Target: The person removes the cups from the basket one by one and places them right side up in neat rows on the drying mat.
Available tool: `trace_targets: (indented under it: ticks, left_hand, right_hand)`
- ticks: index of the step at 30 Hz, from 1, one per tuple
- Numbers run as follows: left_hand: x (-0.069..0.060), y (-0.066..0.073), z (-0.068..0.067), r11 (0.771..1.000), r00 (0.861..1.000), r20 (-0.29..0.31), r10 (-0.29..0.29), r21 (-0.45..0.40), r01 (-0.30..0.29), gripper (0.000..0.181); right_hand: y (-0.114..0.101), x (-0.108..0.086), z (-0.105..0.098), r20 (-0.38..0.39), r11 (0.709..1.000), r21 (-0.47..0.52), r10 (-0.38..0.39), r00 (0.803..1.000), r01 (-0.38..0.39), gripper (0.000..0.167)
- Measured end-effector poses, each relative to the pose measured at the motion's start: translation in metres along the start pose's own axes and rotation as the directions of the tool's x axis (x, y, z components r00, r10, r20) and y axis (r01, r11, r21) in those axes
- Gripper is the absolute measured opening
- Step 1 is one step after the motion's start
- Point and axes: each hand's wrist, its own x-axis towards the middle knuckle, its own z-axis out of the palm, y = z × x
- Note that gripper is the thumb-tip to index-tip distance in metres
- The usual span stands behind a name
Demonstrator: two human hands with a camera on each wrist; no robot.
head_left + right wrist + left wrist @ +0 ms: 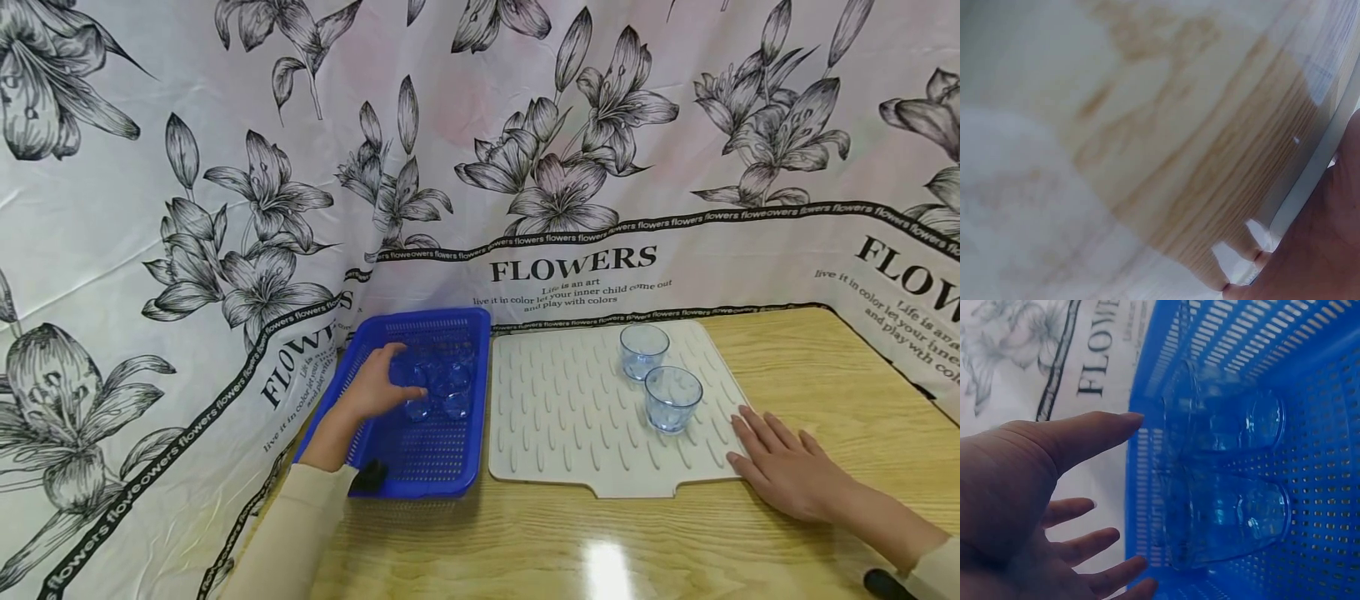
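My left hand (pixel 372 385) reaches over a blue plastic basket (pixel 435 479), thumb and fingers spread apart with nothing between them. Inside the basket stand several clear glasses (pixel 457 406); in the left wrist view two glasses (pixel 1235 515) appear just beyond the fingertips, apart from the hand. On the white ridged draining mat (pixel 555 417) two more glasses stand upright, one glass (pixel 672 400) in front of the other glass (pixel 643 352). My right hand (pixel 787 468) lies flat at the mat's right edge, its fingertips touching that edge.
The wooden table (pixel 525 542) carries the basket and the mat side by side. A flower-printed cloth (pixel 420 183) hangs behind and along the left side, close to the basket. The mat has a tab (pixel 633 490) at its front edge.
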Motion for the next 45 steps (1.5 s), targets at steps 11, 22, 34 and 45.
trace_targets:
  ticks: [11, 22, 34, 45]
  left_hand:
    - [0.013, -0.024, 0.005, 0.942, 0.981, 0.088, -0.172, -0.276, 0.19, 0.096]
    - [0.019, -0.04, 0.016, 0.844, 0.947, 0.173, -0.269, -0.432, 0.319, 0.095]
    - [0.02, -0.041, 0.019, 0.835, 0.945, 0.198, -0.261, -0.444, 0.324, 0.094]
    - [0.021, -0.045, 0.021, 0.853, 0.944, 0.21, -0.254, -0.411, 0.321, 0.093]
  right_hand:
    - [-0.001, 0.0, -0.001, -0.002, 1.0, 0.016, -0.004, 1.0, 0.004, 0.069]
    - [0.0, 0.0, 0.0, 0.004, 1.0, 0.011, 0.002, 1.0, -0.002, 0.07]
    - [0.001, 0.0, -0.001, 0.007, 1.0, 0.0, 0.002, 1.0, -0.002, 0.07]
    - [0.001, 0.001, 0.0, 0.002, 1.0, 0.008, 0.005, 1.0, -0.005, 0.07]
